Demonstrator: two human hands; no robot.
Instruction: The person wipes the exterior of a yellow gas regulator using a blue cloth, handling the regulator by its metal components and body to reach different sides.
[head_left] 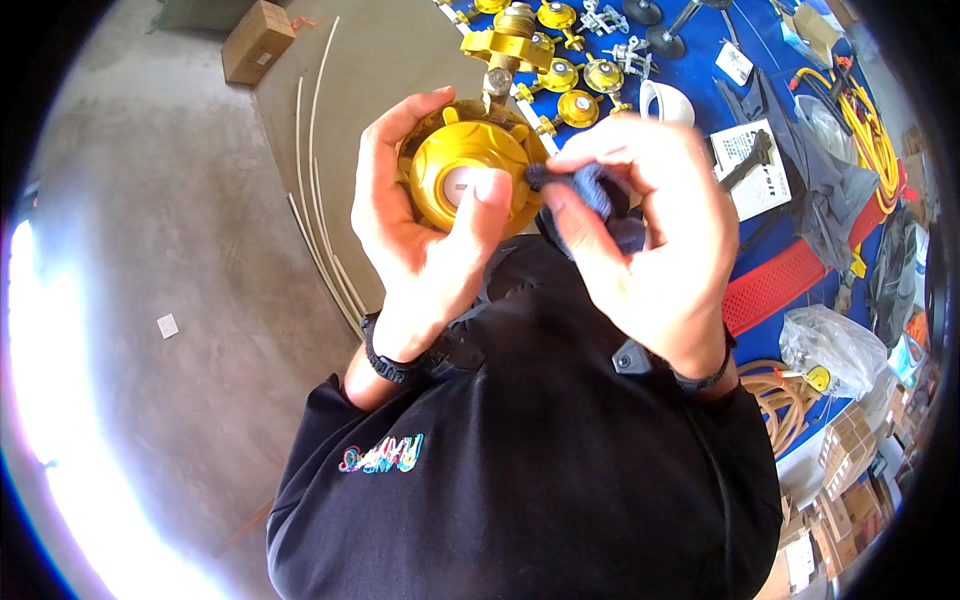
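Observation:
My left hand [425,225] grips a round yellow gas regulator [462,175], fingers curled over its top and thumb pressed on its face near the pale centre disc. My right hand [640,230] pinches a dark blue cloth [590,195] against the regulator's right edge. Both hands are raised close to the camera, above my black shirt.
A blue table [770,60] at the upper right carries several more yellow regulators [580,105], a white cup [668,100], a printed leaflet [755,170], a yellow hose [870,130] and a red plastic basket [785,280]. Cardboard boxes [850,470] stack at the lower right. Another cardboard box [258,40] and white rods [315,200] lie on the concrete floor.

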